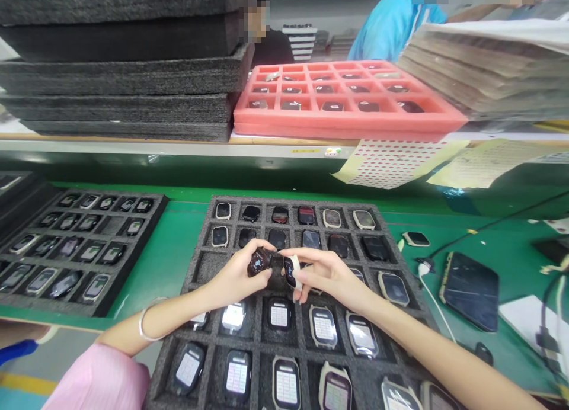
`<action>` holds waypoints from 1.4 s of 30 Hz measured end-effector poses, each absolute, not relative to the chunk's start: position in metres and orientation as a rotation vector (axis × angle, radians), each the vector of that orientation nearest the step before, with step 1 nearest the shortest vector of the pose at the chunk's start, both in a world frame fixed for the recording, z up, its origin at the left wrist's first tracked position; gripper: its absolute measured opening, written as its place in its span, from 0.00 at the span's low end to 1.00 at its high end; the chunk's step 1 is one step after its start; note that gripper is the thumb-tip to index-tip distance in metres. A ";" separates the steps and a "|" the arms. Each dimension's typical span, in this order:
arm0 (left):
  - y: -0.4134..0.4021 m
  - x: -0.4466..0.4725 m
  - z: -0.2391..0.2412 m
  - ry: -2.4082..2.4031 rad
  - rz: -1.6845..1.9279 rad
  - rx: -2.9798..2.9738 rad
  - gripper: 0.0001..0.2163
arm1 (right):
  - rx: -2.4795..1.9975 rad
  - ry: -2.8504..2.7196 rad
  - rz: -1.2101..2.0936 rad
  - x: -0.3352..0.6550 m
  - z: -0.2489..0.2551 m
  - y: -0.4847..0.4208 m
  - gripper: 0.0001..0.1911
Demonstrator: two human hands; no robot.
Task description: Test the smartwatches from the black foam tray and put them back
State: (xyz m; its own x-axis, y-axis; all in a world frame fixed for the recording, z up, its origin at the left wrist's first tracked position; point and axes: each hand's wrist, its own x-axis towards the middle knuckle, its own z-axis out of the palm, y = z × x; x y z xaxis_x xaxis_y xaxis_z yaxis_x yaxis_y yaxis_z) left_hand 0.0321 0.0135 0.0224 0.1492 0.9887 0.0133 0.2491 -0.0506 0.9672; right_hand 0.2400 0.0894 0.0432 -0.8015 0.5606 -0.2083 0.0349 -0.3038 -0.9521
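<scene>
Over the middle of a dark foam tray (260, 333), my left hand (242, 268) is closed around a black smartwatch (259, 260), its screen lit with small marks. Close beside it, my right hand (326, 274) pinches a light-cased smartwatch (291, 270), tilted so its dark screen faces left. The two watches are apart. In the tray's compartments lie several watch bodies without straps. Those in the near rows, such as one watch (280, 313), show bright white screens; those in the far rows, such as another watch (252, 212), are mostly dark.
Left stands another foam tray (133, 250) of watches. Right lie a single watch (416, 239), a phone (471, 291) and a white cable (438, 309). On the shelf above are a pink foam tray (351, 125) and stacked black foam (124, 78). A person in blue (384, 25) is behind.
</scene>
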 end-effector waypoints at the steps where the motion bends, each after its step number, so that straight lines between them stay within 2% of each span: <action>1: 0.013 0.032 0.022 1.260 0.999 1.481 0.16 | -0.752 -1.603 2.158 0.240 0.043 0.090 0.23; 8: 0.014 0.032 0.023 1.259 1.003 1.498 0.14 | -0.727 -1.573 2.194 0.241 0.040 0.091 0.22; 14: 0.016 0.035 0.020 1.184 1.045 1.318 0.18 | -0.690 -1.486 2.242 0.240 0.031 0.092 0.28; 19: 0.018 0.038 0.023 0.976 1.092 1.058 0.18 | -0.718 -1.496 2.215 0.240 0.028 0.094 0.21; 26: 0.017 0.039 0.027 0.980 1.103 0.997 0.16 | -0.819 -1.558 2.048 0.240 0.031 0.093 0.17; 39: 0.017 0.037 0.024 0.952 1.087 1.054 0.13 | -0.823 -1.594 2.045 0.240 0.035 0.092 0.19; 42: 0.017 0.037 0.022 0.996 1.068 1.091 0.16 | -0.836 -1.593 2.030 0.240 0.036 0.091 0.23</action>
